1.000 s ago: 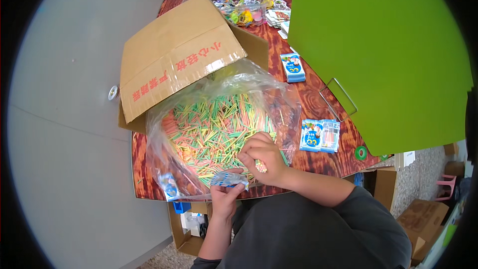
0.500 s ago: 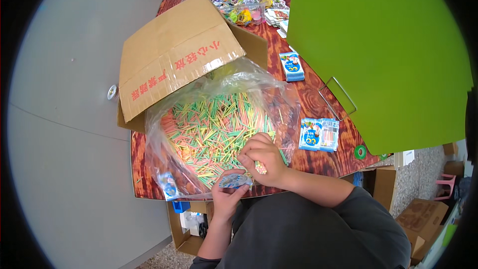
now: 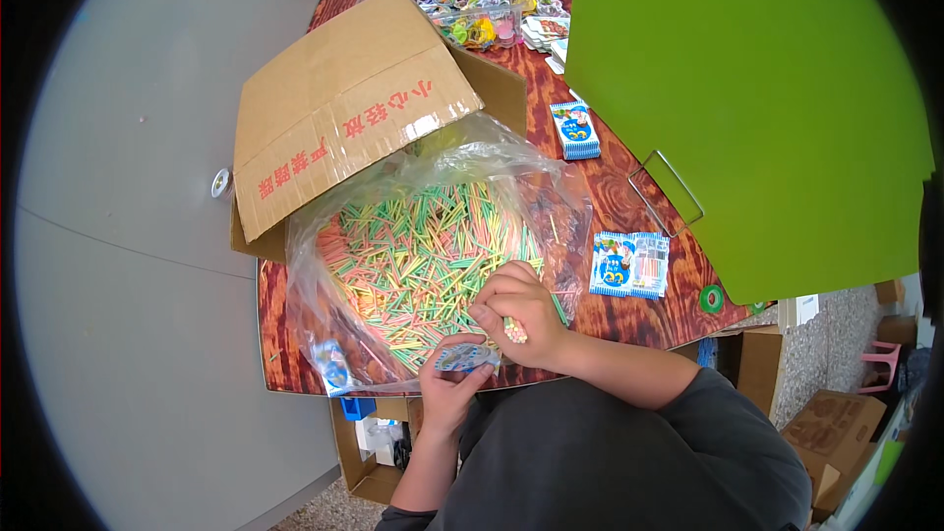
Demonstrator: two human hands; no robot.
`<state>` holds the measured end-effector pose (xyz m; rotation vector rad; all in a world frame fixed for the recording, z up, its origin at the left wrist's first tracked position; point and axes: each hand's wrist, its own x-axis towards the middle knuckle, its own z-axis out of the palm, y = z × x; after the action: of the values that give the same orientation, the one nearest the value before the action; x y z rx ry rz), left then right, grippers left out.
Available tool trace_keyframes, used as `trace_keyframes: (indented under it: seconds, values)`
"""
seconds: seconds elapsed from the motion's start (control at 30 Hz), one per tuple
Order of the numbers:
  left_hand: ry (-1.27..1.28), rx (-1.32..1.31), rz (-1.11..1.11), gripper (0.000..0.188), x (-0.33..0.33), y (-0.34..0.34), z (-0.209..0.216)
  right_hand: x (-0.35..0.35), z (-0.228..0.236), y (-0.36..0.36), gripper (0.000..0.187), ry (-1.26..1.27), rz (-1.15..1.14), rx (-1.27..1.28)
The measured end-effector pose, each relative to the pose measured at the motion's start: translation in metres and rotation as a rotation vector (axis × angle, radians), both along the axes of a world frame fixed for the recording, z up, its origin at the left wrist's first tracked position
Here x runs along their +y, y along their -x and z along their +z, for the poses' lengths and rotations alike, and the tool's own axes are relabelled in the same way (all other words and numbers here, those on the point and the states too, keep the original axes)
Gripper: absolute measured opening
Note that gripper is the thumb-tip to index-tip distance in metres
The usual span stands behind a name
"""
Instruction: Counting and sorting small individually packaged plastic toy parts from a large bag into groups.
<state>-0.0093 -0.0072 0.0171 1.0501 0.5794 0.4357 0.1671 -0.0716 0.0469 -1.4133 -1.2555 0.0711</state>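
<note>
Many thin pink, yellow and green candy sticks (image 3: 423, 256) lie heaped in a large clear plastic bag (image 3: 307, 305), which spreads out of a tilted cardboard box (image 3: 344, 98). At the near edge of the heap, my left hand (image 3: 447, 388) is closed on a small blue-and-white packet (image 3: 466, 358), held between thumb and fingers. Just right of it and slightly higher, my right hand (image 3: 526, 315) is wrapped round a bundle of candy sticks (image 3: 513, 330), whose ends show below the fist. Whether the packet's mouth is open I cannot tell.
Flat blue-and-white packets (image 3: 629, 265) lie on the red wood-grain table to the right, with a packet stack (image 3: 576, 131) farther back. Another packet (image 3: 332, 366) lies at front left. A green panel (image 3: 747, 118) with a metal handle stands at right. Clear tubs (image 3: 477, 15) stand behind.
</note>
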Motion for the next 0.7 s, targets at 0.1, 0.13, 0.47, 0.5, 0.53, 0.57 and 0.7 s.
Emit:
trace_keyframes:
  seconds: [0.1,0.13,0.47,0.5,0.53,0.57,0.7]
  values:
    - [-0.002,-0.009,0.001,0.035,0.0,-0.0007,0.0009,0.0005,-0.0003,-0.0003,0.014,-0.007,-0.003,-0.003]
    - [-0.003,-0.017,0.003,0.035,0.0,-0.001,0.0013,0.0007,-0.0003,-0.0004,0.015,-0.01,-0.003,-0.003]
    - [-0.024,0.008,-0.002,0.035,0.0005,-0.002,0.0001,0.001,-0.0001,-0.0009,0.014,-0.012,-0.001,0.007]
    - [-0.025,0.004,-0.001,0.035,0.0007,-0.0021,-0.0001,0.0012,-0.0005,-0.0011,0.014,-0.014,0.0,0.005]
    - [-0.027,-0.001,0.001,0.035,0.0009,-0.0022,-0.0003,0.0013,-0.0008,-0.0013,0.014,-0.015,0.0,0.003]
    - [-0.027,-0.001,0.001,0.035,0.001,-0.0021,-0.0007,0.0013,-0.0008,-0.0014,0.014,-0.015,0.0,0.003]
    - [-0.04,-0.001,-0.004,0.034,0.0011,-0.0024,-0.0002,0.0013,-0.0005,-0.002,0.015,-0.019,0.003,0.01]
